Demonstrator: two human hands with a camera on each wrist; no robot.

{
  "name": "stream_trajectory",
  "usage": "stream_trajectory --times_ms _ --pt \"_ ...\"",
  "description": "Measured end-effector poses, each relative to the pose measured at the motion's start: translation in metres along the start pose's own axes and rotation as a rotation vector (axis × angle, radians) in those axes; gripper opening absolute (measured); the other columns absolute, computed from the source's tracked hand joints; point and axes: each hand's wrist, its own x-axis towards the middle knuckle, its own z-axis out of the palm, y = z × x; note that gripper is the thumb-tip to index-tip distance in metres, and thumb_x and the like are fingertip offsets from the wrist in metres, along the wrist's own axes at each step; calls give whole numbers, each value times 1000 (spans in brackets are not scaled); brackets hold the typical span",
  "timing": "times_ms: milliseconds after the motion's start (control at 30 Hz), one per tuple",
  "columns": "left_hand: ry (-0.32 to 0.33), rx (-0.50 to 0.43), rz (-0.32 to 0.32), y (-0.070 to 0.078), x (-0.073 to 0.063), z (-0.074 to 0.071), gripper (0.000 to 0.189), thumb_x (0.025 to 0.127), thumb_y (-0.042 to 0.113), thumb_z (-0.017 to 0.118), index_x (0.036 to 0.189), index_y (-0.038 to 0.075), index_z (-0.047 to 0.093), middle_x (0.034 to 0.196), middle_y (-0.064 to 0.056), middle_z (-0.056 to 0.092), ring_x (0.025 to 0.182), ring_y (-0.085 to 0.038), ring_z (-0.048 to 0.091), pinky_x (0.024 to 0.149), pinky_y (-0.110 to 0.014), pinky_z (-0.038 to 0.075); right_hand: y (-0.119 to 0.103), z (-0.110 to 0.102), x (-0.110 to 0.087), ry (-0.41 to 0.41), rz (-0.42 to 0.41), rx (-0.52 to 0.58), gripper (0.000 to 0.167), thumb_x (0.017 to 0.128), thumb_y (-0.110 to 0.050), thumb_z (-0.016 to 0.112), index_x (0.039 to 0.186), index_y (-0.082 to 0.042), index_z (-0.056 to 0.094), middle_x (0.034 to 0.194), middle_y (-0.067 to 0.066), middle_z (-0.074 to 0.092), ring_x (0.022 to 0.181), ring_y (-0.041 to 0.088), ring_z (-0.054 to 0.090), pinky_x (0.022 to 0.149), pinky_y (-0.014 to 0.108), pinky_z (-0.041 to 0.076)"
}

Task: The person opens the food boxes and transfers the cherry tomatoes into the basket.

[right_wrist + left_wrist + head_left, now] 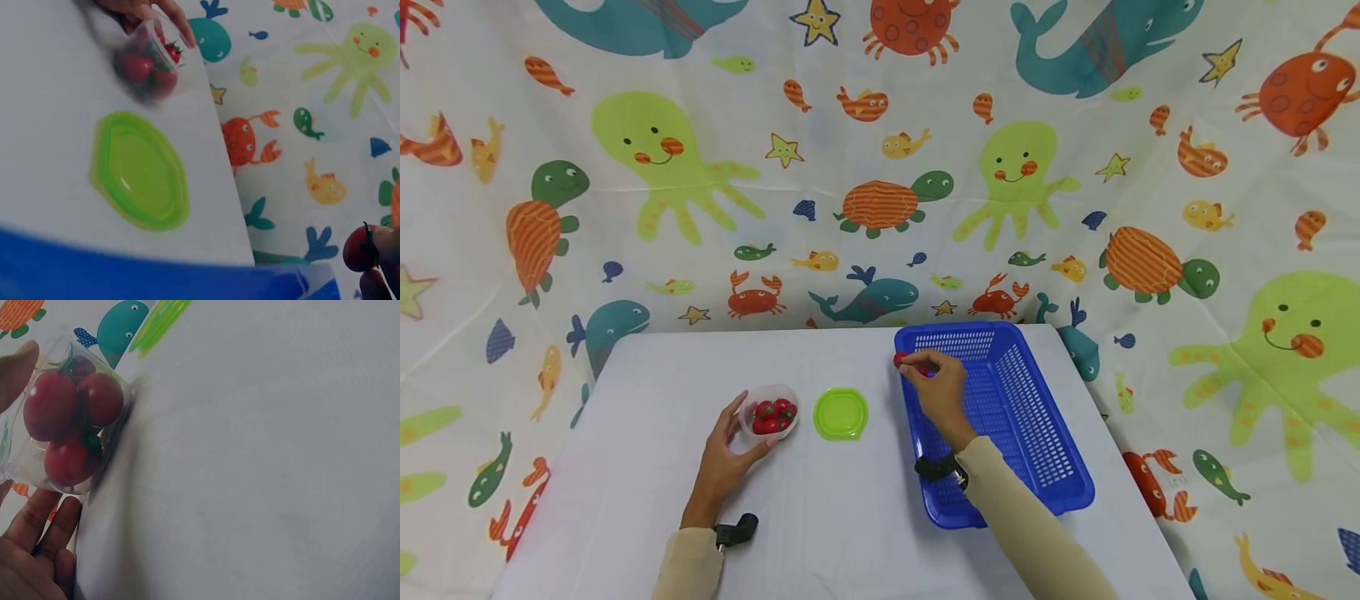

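Observation:
A clear plastic container (792,395) with several red cherry tomatoes (772,417) stands on the left part of the table. My left hand (727,454) holds it, thumb on one side and fingers on the other. The left wrist view shows the tomatoes (75,456) through the container's wall. Over the far left corner of the blue basket (1060,446), my right hand (943,392) pinches a single cherry tomato (359,249) with a green stem between thumb and fingers. A bit of red also shows just behind those fingers at the basket.
Between the container and the basket lies a green lid (841,414), flat on the white table (827,517). A curtain (805,200) printed with sea animals hangs behind the table and along both sides.

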Motion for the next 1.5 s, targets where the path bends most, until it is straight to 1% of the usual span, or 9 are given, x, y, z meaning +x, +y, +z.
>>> stream_trajectory --times_ms 133,200,367,533,667,867,1033,1200,1500 --pt "0 -5 8 1 -2 0 100 90 38 86 170 26 27 176 -12 28 159 -48 32 128 -67 27 14 -12 4 -13 52 -9 7 94 -14 82 100 -17 83 102 1 80 98 21 70 80 23 58" --pt "3 -5 13 0 -2 0 100 90 37 86 170 27 27 177 -12 28 159 -48 32 128 -67 27 21 -16 5 -20 70 -14 6 94 -13 82 99 -16 83 101 2 80 97 20 71 79 23 57" --pt "13 -3 16 0 -2 1 99 90 37 87 169 32 27 177 -10 26 160 -46 31 129 -64 28 35 -23 8 -19 92 -43 6 93 -10 82 99 -12 83 99 6 81 92 20 71 75 20 56" --pt "17 -3 4 2 -4 2 100 89 38 87 169 31 27 177 -11 26 160 -46 31 128 -65 28 45 -30 11 -26 99 -82 6 93 -8 82 99 -8 83 95 7 81 88 20 72 74 21 54" --pt "16 -2 -7 3 -5 2 100 90 39 86 169 32 26 177 -12 28 160 -45 31 128 -65 28 51 -37 15 -24 98 -110 6 92 -8 82 98 -7 83 93 9 81 86 21 73 72 24 54" --pt "11 -11 -5 3 -4 2 100 90 38 86 169 32 26 176 -13 29 160 -45 30 129 -66 26 58 -48 19 -16 158 -166 7 93 -9 81 100 -7 83 95 10 80 87 21 72 74 26 52" --pt "7 -9 -13 4 -4 2 101 89 40 87 169 33 26 176 -13 29 160 -46 30 128 -66 27 64 -54 23 -45 196 -173 7 95 -7 79 101 -6 82 98 11 80 91 23 71 79 28 56" --pt "0 -12 -27 5 -3 1 101 90 41 86 170 32 25 176 -13 28 161 -45 29 129 -66 26 71 -58 27 -59 221 -193 7 94 -5 78 100 -6 82 100 12 80 91 24 72 79 30 58" --pt "-2 -6 -29 7 -3 -1 102 89 41 86 170 32 24 176 -13 28 160 -46 30 128 -67 27 77 -62 30 -109 275 -223 7 94 -4 78 96 -8 82 101 12 79 91 25 68 77 30 54"
